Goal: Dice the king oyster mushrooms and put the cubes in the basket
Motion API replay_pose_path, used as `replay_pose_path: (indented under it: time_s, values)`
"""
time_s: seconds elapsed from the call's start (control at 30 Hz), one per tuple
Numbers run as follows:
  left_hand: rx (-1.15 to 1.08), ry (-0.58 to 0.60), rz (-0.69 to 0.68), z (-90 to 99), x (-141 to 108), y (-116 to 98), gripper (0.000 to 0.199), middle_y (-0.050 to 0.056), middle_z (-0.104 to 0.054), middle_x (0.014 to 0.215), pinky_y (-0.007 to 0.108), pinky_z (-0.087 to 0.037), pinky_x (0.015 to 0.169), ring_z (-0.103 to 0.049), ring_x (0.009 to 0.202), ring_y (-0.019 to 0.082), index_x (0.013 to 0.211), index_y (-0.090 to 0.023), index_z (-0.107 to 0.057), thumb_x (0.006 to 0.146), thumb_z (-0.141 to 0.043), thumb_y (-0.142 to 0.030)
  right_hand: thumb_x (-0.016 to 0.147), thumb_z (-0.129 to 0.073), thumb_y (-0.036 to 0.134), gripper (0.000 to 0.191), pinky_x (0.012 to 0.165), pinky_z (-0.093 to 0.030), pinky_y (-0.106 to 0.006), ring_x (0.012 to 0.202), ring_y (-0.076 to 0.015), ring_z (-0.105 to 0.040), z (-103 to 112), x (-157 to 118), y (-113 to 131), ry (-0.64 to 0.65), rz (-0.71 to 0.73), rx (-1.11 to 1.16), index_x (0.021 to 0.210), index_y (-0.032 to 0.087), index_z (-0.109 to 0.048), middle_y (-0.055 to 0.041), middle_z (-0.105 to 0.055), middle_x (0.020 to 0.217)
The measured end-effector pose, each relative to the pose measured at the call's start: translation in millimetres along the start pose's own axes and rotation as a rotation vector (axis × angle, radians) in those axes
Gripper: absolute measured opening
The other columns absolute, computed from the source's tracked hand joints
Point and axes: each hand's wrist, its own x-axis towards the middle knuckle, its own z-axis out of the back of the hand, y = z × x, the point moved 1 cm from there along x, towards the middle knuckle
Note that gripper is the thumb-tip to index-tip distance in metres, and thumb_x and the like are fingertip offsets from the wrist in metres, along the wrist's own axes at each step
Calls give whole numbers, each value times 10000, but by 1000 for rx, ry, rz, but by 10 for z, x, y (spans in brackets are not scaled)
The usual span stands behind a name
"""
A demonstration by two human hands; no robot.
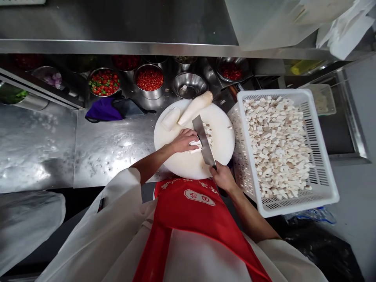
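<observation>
My right hand (pixel 223 177) is wrapped round the dark handle of a cleaver (pixel 203 141). The blade stands on the round white cutting board (pixel 170 164), close by my left fingertips. Curled fingers of my left hand (pixel 185 140) press on white king oyster mushroom strips (pixel 196 145) just left of the blade. Small cut mushroom pieces (pixel 208 132) lie right of the cleaver, partly hidden behind it. A whole king oyster mushroom (pixel 196 107) and a trimmed mushroom chunk (pixel 170 118) rest at the board's far side.
A white perforated basket (pixel 323 188) full of diced mushroom (pixel 279 149) stands at the right. Behind the board are a metal bowl (pixel 199 81), chopped red chillies (pixel 150 80) and mixed peppers (pixel 103 83). A purple cloth mask (pixel 104 110) lies left. A steel shelf (pixel 117 47) overhangs the back.
</observation>
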Motion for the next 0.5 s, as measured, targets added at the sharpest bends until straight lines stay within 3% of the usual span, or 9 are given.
replay_pose_path:
  time_s: [0.17,0.3,0.4,0.5]
  values:
    - [-31,-72,14,110,-113,22,361,83,-598,1220,411,-354,1041,-505,1178,252,1042,-218,-684,823,-755,-496,960,-374,363,387,702,-435,-321,844,-291,-716,129,-324,43,-49,14,-6,1128,149,-648,-138,-762,893]
    - [-30,-82,1,138,-133,42,267,73,-620,1168,404,-358,1021,-513,1140,240,984,-217,-694,859,-725,-451,968,-400,339,336,724,-450,-309,872,-271,-721,350,-583,113,1,66,14,1133,185,-650,-104,-774,941]
    - [-38,-27,-17,86,-91,56,218,66,-629,1150,406,-360,1009,-517,1121,237,962,-218,-698,872,-707,-416,964,-414,297,295,717,-437,-301,875,-260,-718,371,-542,130,68,61,-9,1101,194,-655,-100,-774,967]
    - [-35,-4,-24,39,-55,71,202,63,-628,1153,404,-362,1007,-524,1112,234,971,-218,-697,881,-689,-399,942,-437,265,258,687,-413,-300,843,-261,-706,214,-317,101,71,37,-54,1031,174,-662,-122,-768,923]
